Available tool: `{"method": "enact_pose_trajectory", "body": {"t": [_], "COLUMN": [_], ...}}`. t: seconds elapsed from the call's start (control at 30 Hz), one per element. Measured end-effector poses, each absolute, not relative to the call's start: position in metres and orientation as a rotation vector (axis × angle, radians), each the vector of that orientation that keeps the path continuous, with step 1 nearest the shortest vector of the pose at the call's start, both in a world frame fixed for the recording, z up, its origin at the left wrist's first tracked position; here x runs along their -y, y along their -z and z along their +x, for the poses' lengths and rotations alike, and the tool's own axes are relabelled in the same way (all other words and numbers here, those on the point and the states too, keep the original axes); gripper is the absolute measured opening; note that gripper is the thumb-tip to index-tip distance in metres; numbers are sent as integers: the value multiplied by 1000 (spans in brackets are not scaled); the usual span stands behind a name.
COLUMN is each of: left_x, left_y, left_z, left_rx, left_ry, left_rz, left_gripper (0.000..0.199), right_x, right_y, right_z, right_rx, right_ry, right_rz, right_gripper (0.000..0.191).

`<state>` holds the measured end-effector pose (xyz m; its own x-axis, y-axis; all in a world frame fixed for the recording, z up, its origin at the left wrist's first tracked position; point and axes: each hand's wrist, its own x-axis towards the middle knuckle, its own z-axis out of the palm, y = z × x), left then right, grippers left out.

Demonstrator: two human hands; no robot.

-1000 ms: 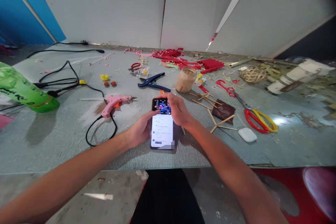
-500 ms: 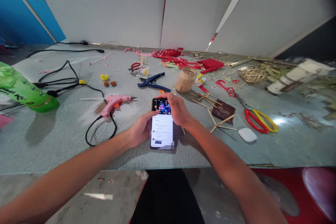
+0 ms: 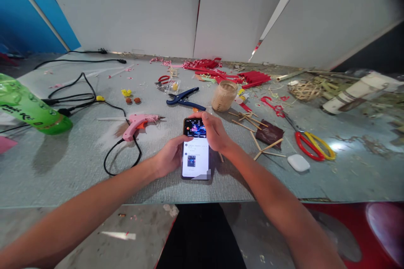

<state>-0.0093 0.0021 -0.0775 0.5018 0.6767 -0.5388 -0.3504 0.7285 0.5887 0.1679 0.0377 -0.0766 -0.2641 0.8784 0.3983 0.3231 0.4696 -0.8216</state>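
A phone (image 3: 195, 151) with a lit screen is held upright over the near middle of the grey table. My left hand (image 3: 170, 155) grips its left side, the thumb lying on the screen. Around the upper right edge my right hand (image 3: 214, 132) is wrapped. Left of the phone lies a pink glue gun (image 3: 135, 125) with a black cord. Beyond it are dark blue pliers (image 3: 186, 98) and a cloudy jar (image 3: 224, 96). Right of my right hand are thin wooden sticks (image 3: 260, 150) and a dark brown piece (image 3: 269, 133).
A green bottle (image 3: 31, 109) lies at the left beside black cables. Red paper strips (image 3: 205, 66) are at the back. Red and yellow scissors (image 3: 309, 145), a white case (image 3: 298, 162), a woven ball (image 3: 304, 89) and a white tube (image 3: 353, 92) are on the right.
The content on the phone's screen has scrolled, and a picture now shows in its lower part. Both hands keep their hold on the phone. The view has shifted very slightly.
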Motion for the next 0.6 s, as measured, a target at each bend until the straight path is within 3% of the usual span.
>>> {"method": "enact_pose_trajectory", "body": {"t": [0.27,0.6], "left_x": [-2,1], "left_y": [73,76], "left_z": [-8,-11], "left_rx": [-840,-796], "left_ry": [-646,-614], "left_rz": [402,483], "left_gripper": [23,35], "right_x": [-37,-37], "right_y": [76,77], "right_z": [168,167], "right_rx": [1817,1784], "right_ry": [-771,-844], "right_rz": [-996,-1010], "right_gripper": [65,66]}}
